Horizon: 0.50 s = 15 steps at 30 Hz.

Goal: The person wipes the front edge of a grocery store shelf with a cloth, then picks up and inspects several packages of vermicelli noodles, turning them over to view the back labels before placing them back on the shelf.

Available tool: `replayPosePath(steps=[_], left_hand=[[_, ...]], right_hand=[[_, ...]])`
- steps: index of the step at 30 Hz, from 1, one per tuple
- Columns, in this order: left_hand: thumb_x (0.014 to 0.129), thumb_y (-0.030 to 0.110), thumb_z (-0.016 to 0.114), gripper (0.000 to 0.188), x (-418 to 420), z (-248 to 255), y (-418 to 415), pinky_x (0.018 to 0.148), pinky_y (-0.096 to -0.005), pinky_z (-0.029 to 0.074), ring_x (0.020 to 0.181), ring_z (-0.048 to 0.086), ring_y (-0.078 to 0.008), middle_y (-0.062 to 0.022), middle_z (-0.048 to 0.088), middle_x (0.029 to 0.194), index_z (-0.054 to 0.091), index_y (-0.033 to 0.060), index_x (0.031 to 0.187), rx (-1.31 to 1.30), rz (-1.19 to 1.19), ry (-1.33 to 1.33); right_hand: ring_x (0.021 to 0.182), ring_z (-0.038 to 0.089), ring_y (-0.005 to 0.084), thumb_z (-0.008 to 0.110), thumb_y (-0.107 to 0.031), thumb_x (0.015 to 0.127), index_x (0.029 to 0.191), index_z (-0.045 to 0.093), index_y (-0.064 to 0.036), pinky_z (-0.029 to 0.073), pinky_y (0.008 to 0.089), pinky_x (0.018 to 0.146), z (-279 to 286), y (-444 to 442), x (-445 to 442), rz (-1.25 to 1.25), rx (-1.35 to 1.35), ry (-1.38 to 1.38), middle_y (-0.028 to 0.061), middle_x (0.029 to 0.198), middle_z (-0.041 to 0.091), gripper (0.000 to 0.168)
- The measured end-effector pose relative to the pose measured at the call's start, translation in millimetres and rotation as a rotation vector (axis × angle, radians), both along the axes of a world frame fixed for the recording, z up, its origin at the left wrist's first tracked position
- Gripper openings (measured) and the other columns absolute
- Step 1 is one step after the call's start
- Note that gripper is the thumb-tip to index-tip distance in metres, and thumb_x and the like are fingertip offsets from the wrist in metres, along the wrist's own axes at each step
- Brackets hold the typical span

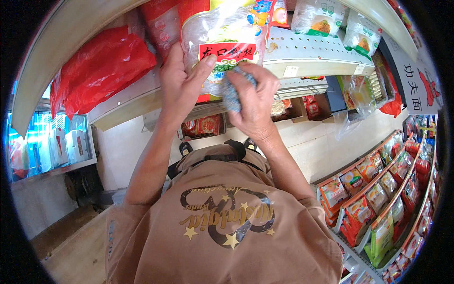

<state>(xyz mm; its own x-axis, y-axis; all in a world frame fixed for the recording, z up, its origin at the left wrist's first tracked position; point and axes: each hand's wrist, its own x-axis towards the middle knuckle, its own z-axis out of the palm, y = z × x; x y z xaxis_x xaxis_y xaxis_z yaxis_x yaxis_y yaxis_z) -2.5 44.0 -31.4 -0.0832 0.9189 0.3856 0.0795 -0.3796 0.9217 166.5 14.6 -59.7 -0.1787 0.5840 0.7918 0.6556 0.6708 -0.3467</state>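
A clear plastic bag of dried glass noodles point(227, 39), with a red printed band, is held upright before the shelf. My left hand point(182, 76) grips its left edge, thumb across the front. In my right hand point(253, 94) is a crumpled blue-grey cloth point(232, 92), pressed against or just before the lower right of the bag. The fingertips of that hand are partly hidden by the cloth.
A red plastic bag point(106, 67) hangs over the shelf edge at left. Perforated metal shelving point(305, 49) holds white noodle packs point(315, 17) at upper right. Cartons point(315, 106) sit below. A tiered rack of packets point(376, 191) stands at right, a glass-fronted cabinet point(60, 145) at left.
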Motion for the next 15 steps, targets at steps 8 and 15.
replayPosePath(steps=[8, 15], left_hand=[[0.095, 0.019, 0.075, 0.035, 0.5, -2.3, 2.2, 0.080, -0.0274, 0.051, 0.093, 0.061, -0.0097, -0.0077, 0.069, 0.105, 0.059, -0.0026, 0.116, 0.041, -0.001, -0.001], [0.096, 0.017, 0.074, 0.035, 1.9, -0.3, -1.2, 0.082, -0.0275, 0.052, 0.094, 0.061, -0.0093, -0.0076, 0.069, 0.108, 0.058, -0.0034, 0.118, -0.006, -0.058, -0.093]], right_hand=[[0.113, 0.054, 0.0312, 0.075, -0.010, 0.066, 0.119, 0.067, -0.017, 0.037, 0.0469, 0.090, -6.5, -7.6, -7.5, 0.042, 0.035, -0.056, 0.0115, 0.123, 0.058, 0.054], [0.117, 0.050, 0.0340, 0.072, -0.003, 0.064, 0.125, 0.063, -0.013, 0.035, 0.0460, 0.100, -13.4, -0.1, 18.6, -0.053, -0.047, 0.017, 0.0137, 0.126, 0.058, 0.063]])
